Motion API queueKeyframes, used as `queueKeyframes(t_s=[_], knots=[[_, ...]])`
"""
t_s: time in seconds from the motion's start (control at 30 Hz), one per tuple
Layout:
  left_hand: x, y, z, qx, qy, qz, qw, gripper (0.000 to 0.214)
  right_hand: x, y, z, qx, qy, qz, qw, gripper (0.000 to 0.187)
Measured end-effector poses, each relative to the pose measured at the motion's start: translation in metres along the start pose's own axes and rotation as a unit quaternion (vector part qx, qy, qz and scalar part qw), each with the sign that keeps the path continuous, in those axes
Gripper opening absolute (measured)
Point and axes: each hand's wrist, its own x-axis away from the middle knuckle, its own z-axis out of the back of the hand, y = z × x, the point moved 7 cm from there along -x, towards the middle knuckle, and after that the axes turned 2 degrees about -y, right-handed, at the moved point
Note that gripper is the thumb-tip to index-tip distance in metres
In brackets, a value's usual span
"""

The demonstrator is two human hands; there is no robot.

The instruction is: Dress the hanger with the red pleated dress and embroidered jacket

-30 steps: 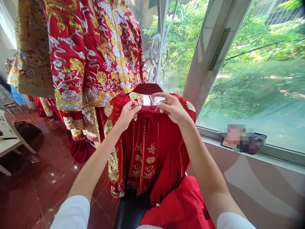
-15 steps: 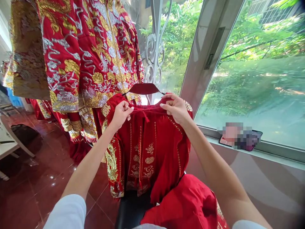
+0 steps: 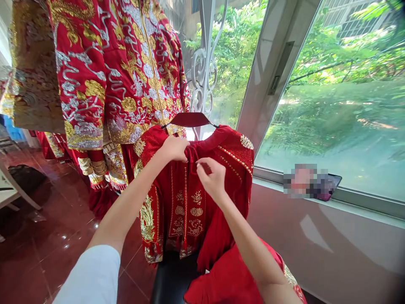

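A red jacket (image 3: pixel 218 185) with gold embroidery and beaded lines hangs upright on a hanger (image 3: pixel 189 119) in front of me. My left hand (image 3: pixel 175 148) is closed at its gathered neckline, with the fingertips partly hidden near a thin red cord. Just right of it and a little lower, my right hand (image 3: pixel 212 175) is closed in a pinch at the cord's end, its fingertips against the dark red cloth. Exactly how the cord lies between the fingers is too small to make out. Plain red fabric (image 3: pixel 224 274) lies heaped below my right forearm.
Several red garments with gold and silver embroidery (image 3: pixel 142 80) hang at the left. A black seat (image 3: pixel 172 278) stands under the jacket. A phone (image 3: pixel 329 185), partly blurred out, rests on the window sill. White furniture (image 3: pixel 15 190) stands on the red tiled floor.
Both hands have let go of the spread-out neckline edges and come together at its middle, by the cord. My right hand has moved left and down. The neckline cloth now hangs looser.
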Motion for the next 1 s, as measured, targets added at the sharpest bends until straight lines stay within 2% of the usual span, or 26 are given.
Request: queueKeyframes(t_s=[0.1, 0.17, 0.23, 0.33, 0.4, 0.57, 0.63, 0.7, 0.8, 0.9, 0.97, 1.0], knots=[[-0.022, -0.009, -0.005, 0.130, -0.148, -0.021, 0.980, 0.025, 0.016, 0.018, -0.034, -0.073, -0.066, -0.105, 0.990, 0.019], [-0.031, -0.015, -0.008, 0.241, -0.222, -0.009, 0.945, 0.021, 0.021, 0.024, -0.045, -0.083, -0.060, -0.137, 0.985, 0.020], [-0.037, -0.021, -0.003, 0.364, -0.218, 0.040, 0.905, 0.018, 0.022, 0.024, -0.045, -0.060, -0.016, -0.138, 0.988, 0.015], [-0.038, -0.030, 0.007, 0.487, -0.138, 0.108, 0.856, 0.020, 0.023, 0.016, -0.037, -0.045, 0.043, -0.133, 0.989, 0.017], [-0.035, -0.027, 0.009, 0.508, -0.134, 0.099, 0.845, 0.025, 0.022, 0.010, -0.034, -0.061, 0.036, -0.136, 0.988, 0.021], [-0.026, -0.006, -0.004, 0.447, -0.288, -0.039, 0.846, 0.036, 0.016, 0.014, -0.032, -0.100, 0.009, -0.184, 0.978, 0.025], [-0.024, -0.003, -0.009, 0.407, -0.329, -0.080, 0.848, 0.032, 0.013, 0.018, -0.033, -0.093, -0.001, -0.193, 0.977, 0.023], [-0.022, -0.001, -0.013, 0.381, -0.358, -0.093, 0.847, 0.029, 0.012, 0.018, -0.034, -0.058, -0.005, -0.181, 0.982, 0.022], [-0.022, -0.007, -0.015, 0.404, -0.351, -0.014, 0.845, 0.031, 0.013, 0.013, -0.036, 0.016, -0.002, -0.158, 0.987, 0.022], [-0.025, -0.015, -0.011, 0.450, -0.287, 0.074, 0.843, 0.028, 0.014, 0.007, -0.038, 0.106, 0.005, -0.142, 0.984, 0.023], [-0.028, -0.016, -0.006, 0.453, -0.238, 0.088, 0.855, 0.023, 0.013, 0.006, -0.038, 0.149, 0.003, -0.136, 0.979, 0.024], [-0.028, -0.016, -0.002, 0.438, -0.212, 0.082, 0.870, 0.021, 0.012, 0.007, -0.038, 0.161, -0.002, -0.138, 0.977, 0.024]])
